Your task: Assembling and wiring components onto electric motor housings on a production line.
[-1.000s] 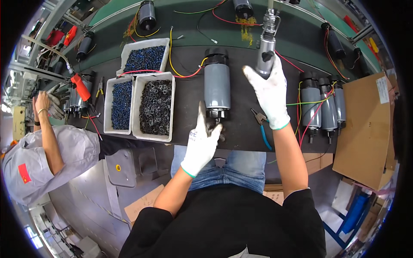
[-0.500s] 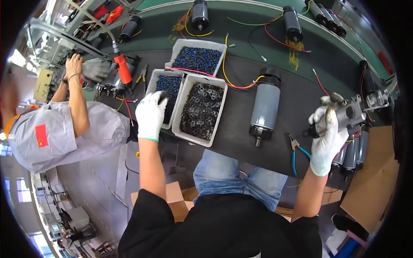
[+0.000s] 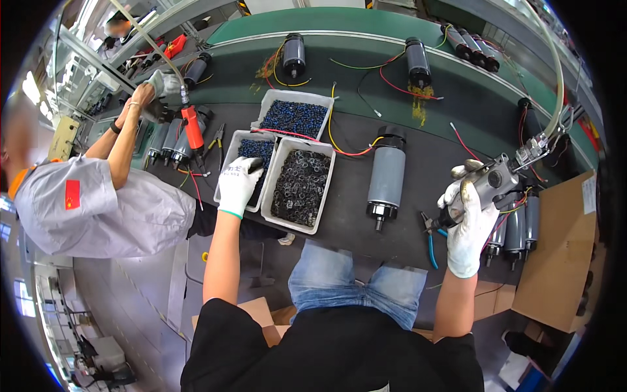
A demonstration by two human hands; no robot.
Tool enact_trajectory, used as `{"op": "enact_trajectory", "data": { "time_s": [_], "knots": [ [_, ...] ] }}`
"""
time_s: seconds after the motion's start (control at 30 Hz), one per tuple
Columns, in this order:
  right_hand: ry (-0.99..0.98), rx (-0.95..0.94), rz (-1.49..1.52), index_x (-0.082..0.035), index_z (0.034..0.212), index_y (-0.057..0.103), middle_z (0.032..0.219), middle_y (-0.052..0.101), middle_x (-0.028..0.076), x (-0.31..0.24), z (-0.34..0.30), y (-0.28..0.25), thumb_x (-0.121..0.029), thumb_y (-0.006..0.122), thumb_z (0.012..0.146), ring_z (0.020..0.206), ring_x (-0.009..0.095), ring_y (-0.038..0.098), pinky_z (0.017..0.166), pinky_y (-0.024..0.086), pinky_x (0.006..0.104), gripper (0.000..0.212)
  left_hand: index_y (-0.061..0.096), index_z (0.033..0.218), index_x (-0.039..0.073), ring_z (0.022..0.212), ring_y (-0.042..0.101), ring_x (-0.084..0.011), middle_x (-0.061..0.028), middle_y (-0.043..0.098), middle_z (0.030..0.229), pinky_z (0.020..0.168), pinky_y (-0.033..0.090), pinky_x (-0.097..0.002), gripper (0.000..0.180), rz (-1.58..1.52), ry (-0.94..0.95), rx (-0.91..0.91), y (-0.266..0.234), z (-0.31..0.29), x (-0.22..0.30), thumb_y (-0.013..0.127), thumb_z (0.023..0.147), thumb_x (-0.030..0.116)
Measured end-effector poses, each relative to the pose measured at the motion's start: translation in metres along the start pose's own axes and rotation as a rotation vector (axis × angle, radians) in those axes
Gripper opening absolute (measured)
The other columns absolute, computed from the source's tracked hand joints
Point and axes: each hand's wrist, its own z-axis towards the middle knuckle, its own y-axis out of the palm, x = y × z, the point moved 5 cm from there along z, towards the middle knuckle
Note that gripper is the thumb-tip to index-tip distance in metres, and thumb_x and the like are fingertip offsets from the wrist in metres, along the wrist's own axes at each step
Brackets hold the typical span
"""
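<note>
My left hand (image 3: 238, 186), in a white glove with dark fingertips, reaches over the tray of small blue and black parts (image 3: 255, 149). Its fingers are drawn together; whatever may be between them is hidden. At the right, my gloved right hand (image 3: 469, 225) is wrapped round a grey metal air tool (image 3: 494, 184) joined to a hose, held above the table. Between my hands a grey cylindrical motor (image 3: 386, 175) stands apart from both, its shaft towards me and its red and yellow wires trailing left. A tray of black rings (image 3: 302, 189) is beside my left hand.
Blue-handled pliers (image 3: 431, 243) lie by my right hand. Another blue-parts tray (image 3: 294, 116) stands behind. Several motors (image 3: 516, 228) crowd a cardboard box (image 3: 555, 251) at right. A co-worker (image 3: 117, 202) works at left, near a hanging red tool (image 3: 192, 127) and yellow-handled pliers (image 3: 217, 138).
The whole view has shifted. My left hand has gone lower towards the blue-parts tray; my right hand has brought the air tool a little nearer the motor. The co-worker's hands have moved.
</note>
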Motion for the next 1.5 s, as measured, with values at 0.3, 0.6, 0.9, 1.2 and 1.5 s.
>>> {"op": "enact_trajectory", "data": {
  "time_s": [0.3, 0.6, 0.9, 1.2, 1.5],
  "knots": [
    [0.036, -0.011, 0.057, 0.000, 0.137, 0.054, 0.115, 0.064, 0.013, -0.001, -0.014, 0.012, -0.014, 0.062, 0.104, 0.078, 0.014, 0.063, 0.067, 0.056, 0.0317, 0.037, 0.079, 0.104, 0.009, 0.086, 0.074, -0.0273, -0.0099, 0.077, 0.094, 0.079, 0.057, -0.0396, 0.019, -0.010, 0.004, 0.126, -0.008, -0.005, -0.021, 0.077, 0.090, 0.021],
    [-0.095, -0.098, 0.600, 0.000, 0.141, 0.050, 0.117, 0.060, 0.014, -0.028, -0.036, 0.043, -0.022, 0.058, 0.105, 0.073, 0.017, 0.056, 0.059, 0.049, 0.0342, 0.043, 0.071, 0.097, -0.004, 0.070, 0.066, -0.0120, -0.0145, 0.074, 0.084, 0.061, 0.050, -0.0244, 0.011, -1.315, -0.403, 0.139, -0.055, -0.082, 0.136, 0.074, 0.088, 0.002],
    [-0.127, -0.238, 0.876, -0.004, 0.148, 0.047, 0.123, 0.061, 0.017, -0.050, -0.055, 0.050, -0.028, 0.058, 0.105, 0.074, 0.023, 0.061, 0.062, 0.053, 0.0430, 0.050, 0.069, 0.088, -0.002, 0.076, 0.069, -0.0156, -0.0170, 0.074, 0.094, 0.068, 0.055, -0.0252, 0.022, -1.608, -0.139, -0.057, -0.035, -0.128, 0.229, 0.083, 0.073, -0.010],
    [-0.124, -0.232, 0.856, -0.004, 0.149, 0.046, 0.124, 0.061, 0.018, -0.043, -0.053, 0.039, -0.026, 0.057, 0.105, 0.075, 0.023, 0.062, 0.062, 0.055, 0.0430, 0.050, 0.079, 0.090, -0.001, 0.081, 0.071, -0.0148, -0.0119, 0.076, 0.096, 0.070, 0.054, -0.0261, 0.015, -1.349, 0.009, -0.143, -0.045, -0.126, 0.248, 0.086, 0.078, 0.001],
    [-0.104, -0.221, 0.842, -0.005, 0.148, 0.046, 0.122, 0.062, 0.018, -0.034, -0.054, 0.039, -0.026, 0.059, 0.105, 0.075, 0.022, 0.063, 0.062, 0.056, 0.0408, 0.050, 0.076, 0.085, -0.005, 0.080, 0.070, -0.0158, -0.0140, 0.075, 0.092, 0.068, 0.053, -0.0260, 0.017, -1.359, -0.055, -0.165, -0.044, -0.131, 0.256, 0.087, 0.071, -0.002]
  ]
}}
